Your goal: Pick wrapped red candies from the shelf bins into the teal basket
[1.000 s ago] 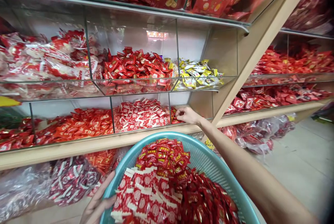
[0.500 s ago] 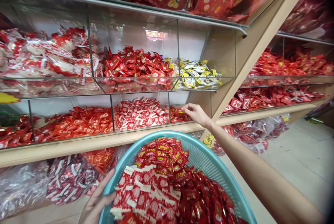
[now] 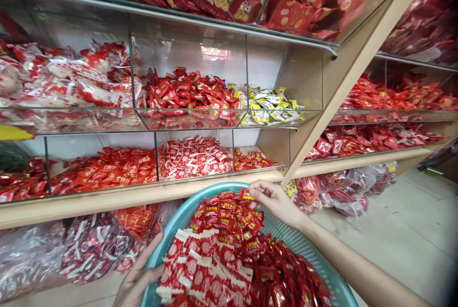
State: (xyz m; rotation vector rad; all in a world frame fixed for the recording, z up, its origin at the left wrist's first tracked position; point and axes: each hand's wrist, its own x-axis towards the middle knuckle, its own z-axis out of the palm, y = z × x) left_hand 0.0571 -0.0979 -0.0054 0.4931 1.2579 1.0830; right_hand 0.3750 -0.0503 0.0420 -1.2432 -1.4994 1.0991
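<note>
A teal plastic basket (image 3: pixel 286 235) sits low in front of me, heaped with red candy packets (image 3: pixel 229 221) and red-and-white ones (image 3: pixel 200 269). My left hand (image 3: pixel 139 276) grips the basket's left rim from below, thumb over the edge. My right hand (image 3: pixel 274 199) hovers over the far side of the pile, fingers pinched on a red candy packet (image 3: pixel 246 195) at the top of the heap. Beyond it, the lower glass bin (image 3: pixel 252 160) holds matching red packets.
Glass-fronted shelf bins hold red candies (image 3: pixel 189 92), yellow-white candies (image 3: pixel 272 104) and red-and-white candies (image 3: pixel 193 156). Bagged stock (image 3: pixel 89 249) lies under the wooden shelf edge (image 3: pixel 143 195). A slanted wooden post (image 3: pixel 343 73) divides the shelves. Tiled floor (image 3: pixel 411 230) lies to the right.
My right hand has drawn back from the lower right bin and come down onto the candy pile in the basket. The left hand stays on the rim.
</note>
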